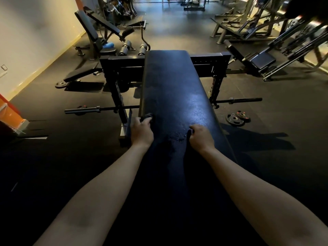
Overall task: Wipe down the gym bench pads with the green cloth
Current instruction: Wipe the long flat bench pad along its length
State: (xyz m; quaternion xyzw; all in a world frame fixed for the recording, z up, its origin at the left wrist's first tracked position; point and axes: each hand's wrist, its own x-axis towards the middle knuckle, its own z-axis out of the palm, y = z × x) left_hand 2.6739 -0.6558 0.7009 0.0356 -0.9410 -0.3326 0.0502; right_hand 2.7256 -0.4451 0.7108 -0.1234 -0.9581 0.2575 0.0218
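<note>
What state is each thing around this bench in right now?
Left hand: grips the cloth at the pad's left edge.
Cloth: bunched, looks dark.
Right hand: fingers curled on the pad, grip unclear.
Bench pad: droplets between the hands.
Barbell: unloaded.
Weight plates: flat on floor.

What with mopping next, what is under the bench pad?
A barbell runs beneath the bench pad, its ends showing either side, and the black frame stands under it. The pad covers the bar's middle and whatever else lies beneath.
</note>
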